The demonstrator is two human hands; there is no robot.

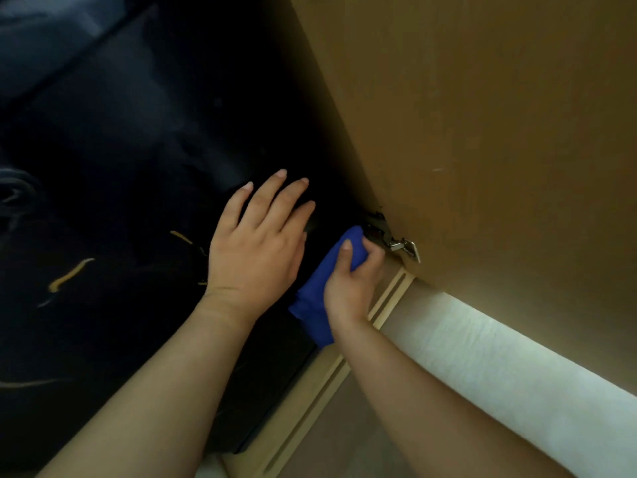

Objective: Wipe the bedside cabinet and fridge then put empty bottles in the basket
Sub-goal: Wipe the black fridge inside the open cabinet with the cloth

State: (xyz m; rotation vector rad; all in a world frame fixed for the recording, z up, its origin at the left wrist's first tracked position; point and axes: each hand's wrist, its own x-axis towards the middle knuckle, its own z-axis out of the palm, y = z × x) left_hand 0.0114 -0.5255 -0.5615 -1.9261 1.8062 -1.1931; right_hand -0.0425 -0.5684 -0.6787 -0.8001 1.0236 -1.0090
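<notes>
A black glossy fridge (131,174) fills the left and middle of the head view. My left hand (258,243) lies flat on its dark surface with fingers spread and straight. My right hand (351,281) grips a blue cloth (320,305) and holds it against the fridge's right side, close to a metal hinge (393,238). No bottles or basket are in sight.
An open wooden cabinet door (482,132) stands on the right, hung from the hinge. The light wooden cabinet frame (389,298) runs diagonally below my right hand. A white strip of wall or skirting (499,367) lies at the lower right.
</notes>
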